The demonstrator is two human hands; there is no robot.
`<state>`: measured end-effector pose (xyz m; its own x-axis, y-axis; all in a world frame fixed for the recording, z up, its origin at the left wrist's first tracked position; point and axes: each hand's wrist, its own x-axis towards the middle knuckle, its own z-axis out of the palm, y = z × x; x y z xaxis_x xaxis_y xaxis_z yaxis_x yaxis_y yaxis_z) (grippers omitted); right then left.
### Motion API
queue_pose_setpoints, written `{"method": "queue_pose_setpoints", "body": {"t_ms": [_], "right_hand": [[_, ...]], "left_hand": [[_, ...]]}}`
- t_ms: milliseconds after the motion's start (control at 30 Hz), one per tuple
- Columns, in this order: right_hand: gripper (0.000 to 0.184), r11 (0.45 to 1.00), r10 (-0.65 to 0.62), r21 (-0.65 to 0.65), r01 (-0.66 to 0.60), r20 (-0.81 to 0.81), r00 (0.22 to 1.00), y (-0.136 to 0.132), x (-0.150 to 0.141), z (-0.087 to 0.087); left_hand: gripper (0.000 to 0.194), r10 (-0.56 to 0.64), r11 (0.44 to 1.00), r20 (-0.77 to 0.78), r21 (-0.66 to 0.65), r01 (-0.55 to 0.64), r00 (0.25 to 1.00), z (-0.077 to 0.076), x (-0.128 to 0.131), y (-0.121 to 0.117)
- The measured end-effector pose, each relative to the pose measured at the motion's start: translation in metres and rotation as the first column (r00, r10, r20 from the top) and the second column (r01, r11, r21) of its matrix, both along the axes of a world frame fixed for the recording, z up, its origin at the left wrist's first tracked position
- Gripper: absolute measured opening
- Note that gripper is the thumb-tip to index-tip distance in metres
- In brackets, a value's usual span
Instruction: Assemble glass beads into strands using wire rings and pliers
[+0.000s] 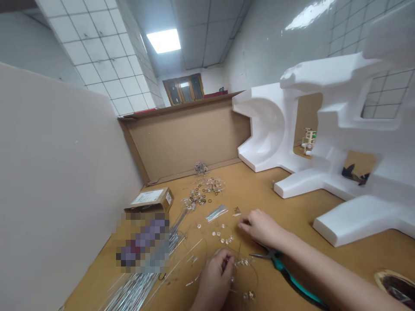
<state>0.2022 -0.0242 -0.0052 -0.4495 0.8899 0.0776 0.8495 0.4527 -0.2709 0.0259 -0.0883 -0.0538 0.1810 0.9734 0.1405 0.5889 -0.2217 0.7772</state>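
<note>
I have both hands low in the head view, working close together over a brown table [262, 190]. My left hand [215, 276] is bent inward, thumb and forefinger drawn together beside a beaded wire [244, 261]; the fingertips partly hide the spot, so I cannot tell whether they grip the wire. That wire lies on the table just right of the left hand, curving toward the bottom edge, where more beads [249, 295] sit.

My right hand [259, 226] is above and to the right of it, palm down, fingers curled in. I cannot tell whether it holds anything. A few small bits [237, 211] are just beyond its fingertips. Green-handled pliers [292, 283] lie under the right forearm, their tips pointing left.

Between and beyond the hands I see loose clear beads [222, 240], then a clear packet [217, 213], and farther back a tangle of rings and wire [196, 198]. A bundle of thin metal rods [136, 291] spreads to the left of the left hand, with a small cardboard box [152, 198] behind it. White foam [337, 218] stands along the right side.
</note>
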Motion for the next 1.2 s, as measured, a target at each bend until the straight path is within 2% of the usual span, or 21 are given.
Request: {"method": "queue_pose_setpoints", "body": {"t_ms": [100,233,400,567,733,933,1100,1200], "right_hand": [[0.022,0.998,0.022,0.059,-0.030,0.135,0.991,0.042,-0.021,0.006],[0.029,0.989,0.107,0.068,-0.131,0.286,0.952,0.080,-0.051,-0.001],[0.029,0.976,0.175,0.050,-0.213,0.403,0.898,0.096,-0.072,-0.008],[0.030,0.964,0.224,0.028,-0.263,0.443,0.868,0.099,-0.079,-0.004],[0.030,0.966,0.242,-0.017,-0.258,0.407,0.881,0.100,-0.078,0.002],[0.028,0.975,0.207,-0.130,-0.180,0.247,0.947,0.098,-0.069,0.004],[0.028,0.937,0.193,-0.307,-0.165,0.064,0.979,0.088,-0.049,0.008],[0.028,0.904,0.185,-0.391,-0.170,0.000,0.983,0.071,-0.031,0.012]], "left_hand": [[0.021,0.000,0.999,-0.051,0.033,0.002,0.999,-0.002,0.000,-0.001],[0.019,0.019,0.999,-0.089,0.031,-0.016,0.996,-0.003,0.000,-0.002],[0.018,0.024,0.999,-0.104,0.034,-0.021,0.994,-0.004,-0.001,-0.001],[0.017,0.016,0.999,-0.087,0.030,-0.014,0.996,-0.003,-0.001,0.001],[0.018,0.024,0.999,-0.082,0.032,-0.022,0.996,-0.003,-0.001,0.001],[0.017,0.024,0.999,-0.093,0.029,-0.021,0.995,-0.003,0.000,0.000],[0.019,-0.001,1.000,-0.007,0.011,0.001,1.000,-0.002,-0.004,0.002],[0.020,0.038,0.996,0.064,0.079,-0.043,0.997,0.007,-0.010,0.005]]}}
